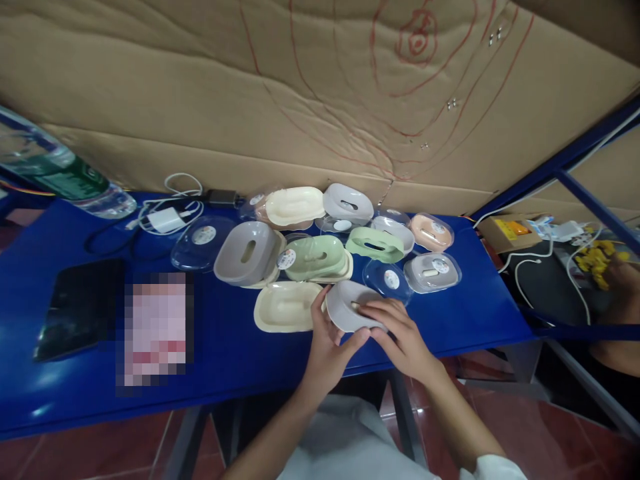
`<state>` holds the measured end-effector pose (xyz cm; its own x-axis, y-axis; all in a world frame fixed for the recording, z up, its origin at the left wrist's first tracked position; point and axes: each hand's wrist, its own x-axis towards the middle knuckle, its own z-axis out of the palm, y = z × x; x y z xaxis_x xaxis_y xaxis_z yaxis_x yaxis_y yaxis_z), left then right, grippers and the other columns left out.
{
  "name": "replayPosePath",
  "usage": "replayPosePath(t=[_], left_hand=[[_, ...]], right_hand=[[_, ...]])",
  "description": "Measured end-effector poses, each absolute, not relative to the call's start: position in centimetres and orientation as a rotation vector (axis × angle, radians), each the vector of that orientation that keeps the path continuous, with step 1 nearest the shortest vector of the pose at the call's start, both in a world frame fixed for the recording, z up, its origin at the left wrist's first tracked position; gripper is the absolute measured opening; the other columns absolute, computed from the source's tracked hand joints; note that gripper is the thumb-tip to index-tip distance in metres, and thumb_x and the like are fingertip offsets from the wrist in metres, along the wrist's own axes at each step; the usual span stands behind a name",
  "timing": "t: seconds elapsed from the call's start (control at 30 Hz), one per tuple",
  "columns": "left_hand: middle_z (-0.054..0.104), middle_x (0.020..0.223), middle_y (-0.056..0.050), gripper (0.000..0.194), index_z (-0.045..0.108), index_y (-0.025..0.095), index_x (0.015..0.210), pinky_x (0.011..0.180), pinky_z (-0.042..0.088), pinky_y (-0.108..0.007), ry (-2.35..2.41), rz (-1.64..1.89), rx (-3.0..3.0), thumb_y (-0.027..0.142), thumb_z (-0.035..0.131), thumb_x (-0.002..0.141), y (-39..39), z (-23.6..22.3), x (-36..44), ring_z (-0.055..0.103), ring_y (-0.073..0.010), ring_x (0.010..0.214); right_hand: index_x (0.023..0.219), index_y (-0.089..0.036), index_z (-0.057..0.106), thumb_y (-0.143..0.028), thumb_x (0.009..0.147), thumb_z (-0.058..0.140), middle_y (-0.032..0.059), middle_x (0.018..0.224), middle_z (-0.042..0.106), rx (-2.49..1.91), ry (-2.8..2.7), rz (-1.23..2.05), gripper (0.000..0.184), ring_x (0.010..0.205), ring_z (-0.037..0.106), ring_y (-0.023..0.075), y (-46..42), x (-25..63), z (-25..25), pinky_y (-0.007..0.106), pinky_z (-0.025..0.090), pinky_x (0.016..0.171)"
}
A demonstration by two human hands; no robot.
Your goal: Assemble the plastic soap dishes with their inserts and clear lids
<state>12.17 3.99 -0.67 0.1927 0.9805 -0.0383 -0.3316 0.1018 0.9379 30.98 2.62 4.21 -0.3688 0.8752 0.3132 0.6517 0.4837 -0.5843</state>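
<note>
Between my two hands I hold a grey oval plastic box part with a slot [347, 300], tilted above the table's front edge. My left hand [327, 353] grips its left end, thumb along the near rim. The fingers of my right hand [403, 337] lie over its top by the slot, with the thumb at the near edge. Just left of it lies a cream oval tray [285, 310]. Behind are a green slotted box [317, 257], a green ring-shaped part [375, 245], a larger grey slotted box [247, 252] and a clear lid with a round sticker [387, 280].
More box parts stand at the back, among them a pink one [430, 232]. Leftward are a white charger [166, 220], a black tablet [80, 303], a blurred-out item [156, 330] and a large water bottle [65, 170]. A blue frame bar [600, 207] and another person's arm [620, 320] are at right.
</note>
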Motion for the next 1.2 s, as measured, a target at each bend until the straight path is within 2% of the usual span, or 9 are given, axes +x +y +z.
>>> replayPosePath(t=[0.13,0.23,0.4,0.5,0.6,0.67,0.83,1.0,1.2], left_hand=[[0.05,0.165,-0.018,0.107,0.017,0.034,0.167,0.114,0.059,-0.044,0.893,1.143,1.056,0.067,0.082,0.088,3.5,-0.6,12.0,0.063,-0.0315,0.144],[0.046,0.169,-0.017,0.103,0.015,0.034,0.171,0.118,0.056,-0.045,0.954,1.126,1.175,0.057,0.079,0.094,3.2,-0.5,11.6,0.058,-0.0321,0.149],[0.042,0.17,-0.017,0.072,0.033,0.033,0.168,0.127,0.046,-0.057,1.232,1.081,1.728,0.034,0.067,0.105,3.3,-0.7,11.0,0.045,-0.0349,0.159],[0.026,0.178,-0.019,0.066,0.037,0.033,0.167,0.128,0.042,-0.063,1.287,1.065,1.961,0.027,0.064,0.106,3.2,-0.6,11.1,0.032,-0.0389,0.166],[0.002,0.184,-0.018,0.073,0.032,0.033,0.171,0.128,0.039,-0.067,1.331,1.061,2.081,0.026,0.065,0.106,2.9,-0.5,11.2,0.015,-0.0448,0.17],[-0.003,0.185,-0.017,0.075,0.03,0.033,0.172,0.127,0.039,-0.07,1.347,1.037,2.139,0.026,0.064,0.106,2.8,-0.4,11.2,0.011,-0.0461,0.171],[0.015,0.183,-0.017,0.06,0.047,0.029,0.163,0.129,0.034,-0.073,1.307,1.012,2.287,0.022,0.063,0.105,2.7,-0.5,11.1,0.018,-0.0438,0.17],[0.033,0.175,-0.02,0.048,0.057,0.025,0.151,0.128,0.037,-0.07,1.211,1.042,2.381,0.018,0.063,0.104,2.7,-0.5,10.9,0.033,-0.0406,0.165],[0.042,0.169,-0.022,0.04,0.063,0.022,0.144,0.125,0.04,-0.071,1.254,1.018,2.437,0.02,0.063,0.104,2.7,-0.7,10.5,0.043,-0.0407,0.159]], right_hand=[[0.137,-0.03,0.073,-0.042,0.113,0.051,0.0082,0.129,0.08,-1.317,-1.952,0.569,0.035,0.119,0.075,0.0286,2.5,31.3,3.7,0.046,0.061,0.103],[0.131,-0.028,0.076,-0.042,0.113,0.048,0.0087,0.123,0.081,-1.388,-1.77,0.424,0.035,0.112,0.078,0.0292,3.2,31.9,3.6,0.045,0.064,0.096],[0.142,-0.033,0.071,-0.033,0.11,0.059,0.007,0.141,0.076,-1.381,-2.079,0.053,0.034,0.137,0.065,0.0316,5.9,33.0,5.0,0.058,0.044,0.123],[0.144,-0.034,0.069,-0.026,0.11,0.057,0.0065,0.152,0.068,-1.406,-2.166,-0.099,0.037,0.149,0.056,0.0308,7.3,33.5,5.6,0.06,0.035,0.13],[0.147,-0.034,0.066,-0.025,0.109,0.057,0.0093,0.157,0.063,-1.468,-2.066,-0.169,0.04,0.151,0.053,0.0321,7.3,35.1,5.3,0.06,0.039,0.127],[0.148,-0.034,0.065,-0.028,0.11,0.056,0.0104,0.158,0.061,-1.538,-2.004,-0.145,0.04,0.15,0.055,0.0327,6.6,37.5,4.7,0.061,0.042,0.125],[0.158,-0.03,0.056,-0.049,0.106,0.064,0.0152,0.173,0.044,-1.75,-2.012,0.015,0.056,0.163,0.039,0.0389,4.8,46.0,3.3,0.068,0.036,0.128],[0.153,-0.037,0.064,-0.058,0.102,0.069,0.0104,0.158,0.063,-1.787,-2.155,0.031,0.055,0.147,0.057,0.0383,5.6,49.8,4.7,0.063,0.044,0.12],[0.145,-0.041,0.071,-0.061,0.103,0.067,0.0075,0.141,0.072,-1.749,-2.254,0.226,0.047,0.133,0.065,0.0346,9.9,47.9,6.1,0.056,0.049,0.112]])
